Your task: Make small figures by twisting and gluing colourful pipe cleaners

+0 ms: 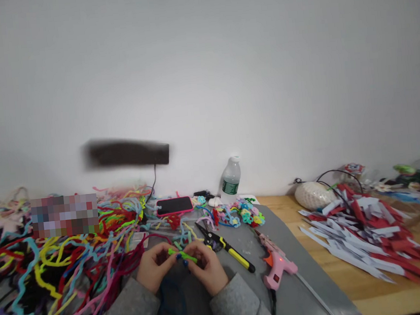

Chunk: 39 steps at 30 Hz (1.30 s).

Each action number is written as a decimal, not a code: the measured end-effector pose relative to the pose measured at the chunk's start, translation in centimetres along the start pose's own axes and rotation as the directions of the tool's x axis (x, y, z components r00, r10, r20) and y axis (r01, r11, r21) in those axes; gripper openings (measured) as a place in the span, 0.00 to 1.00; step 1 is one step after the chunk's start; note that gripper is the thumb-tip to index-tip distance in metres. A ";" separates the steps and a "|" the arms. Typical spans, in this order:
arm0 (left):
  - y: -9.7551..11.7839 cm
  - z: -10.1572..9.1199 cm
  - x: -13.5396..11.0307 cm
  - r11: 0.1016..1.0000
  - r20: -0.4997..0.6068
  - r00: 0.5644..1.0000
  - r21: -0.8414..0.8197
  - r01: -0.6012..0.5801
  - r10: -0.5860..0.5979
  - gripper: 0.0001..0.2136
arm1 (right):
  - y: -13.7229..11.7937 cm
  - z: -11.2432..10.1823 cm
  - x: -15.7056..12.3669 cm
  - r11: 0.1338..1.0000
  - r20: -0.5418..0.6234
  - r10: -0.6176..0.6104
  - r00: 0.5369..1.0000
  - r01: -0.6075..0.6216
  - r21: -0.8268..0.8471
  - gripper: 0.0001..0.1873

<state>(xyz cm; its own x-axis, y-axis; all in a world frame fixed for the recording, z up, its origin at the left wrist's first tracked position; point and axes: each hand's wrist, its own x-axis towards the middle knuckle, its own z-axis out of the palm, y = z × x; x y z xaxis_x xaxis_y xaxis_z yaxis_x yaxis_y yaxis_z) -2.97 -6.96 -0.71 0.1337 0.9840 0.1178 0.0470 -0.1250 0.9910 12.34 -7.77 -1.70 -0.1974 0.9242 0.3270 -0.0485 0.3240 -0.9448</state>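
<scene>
My left hand (154,272) and my right hand (208,269) meet low in the middle of the view, both in grey sleeves. Together they pinch a short bright green pipe cleaner (182,254), fingers curled round it. Just beyond my right hand lies a pair of black snips with a yellow handle (226,247). A pink hot glue gun (276,265) rests to the right of them on the grey mat (304,287).
A big tangle of coloured pipe cleaners (67,260) covers the left. Further back are a pink-cased phone (174,206), small pipe-cleaner flowers (243,213) and a water bottle (230,179). Red and white paper strips (373,236) lie on the wooden table at right.
</scene>
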 end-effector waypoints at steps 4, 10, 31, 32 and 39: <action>-0.1 0.1 0.0 0.997 0.014 0.998 -0.046 0.056 -0.056 0.13 | 0.4 0.0 -0.1 1.000 -0.006 -0.007 1.000 0.007 -0.012 0.05; 0.1 0.3 0.0 0.987 0.035 0.994 -0.119 0.111 -0.108 0.12 | 0.4 -0.1 -0.1 0.997 -0.025 0.065 0.998 -0.063 0.048 0.04; -0.2 0.3 0.0 0.991 0.066 0.997 -0.129 0.035 -0.027 0.10 | 0.2 -0.5 0.1 0.985 -0.039 0.111 0.993 -0.105 0.135 0.07; -0.3 0.3 0.0 0.992 0.074 0.997 -0.124 0.030 -0.021 0.10 | 0.2 -0.6 0.1 0.984 -0.039 0.111 0.993 -0.105 0.142 0.07; -0.2 0.2 0.0 0.986 0.077 0.996 -0.154 0.057 -0.045 0.11 | 0.5 -0.6 0.0 0.981 0.028 0.096 0.995 -0.100 0.166 0.09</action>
<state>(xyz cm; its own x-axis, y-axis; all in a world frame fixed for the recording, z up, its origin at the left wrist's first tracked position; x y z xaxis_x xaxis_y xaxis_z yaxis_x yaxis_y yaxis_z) -2.82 -6.95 -0.88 0.2072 0.9759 0.0678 -0.0987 -0.0481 0.9940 12.89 -7.45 -2.13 -0.2288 0.9450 0.2338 -0.1907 0.1920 -0.9627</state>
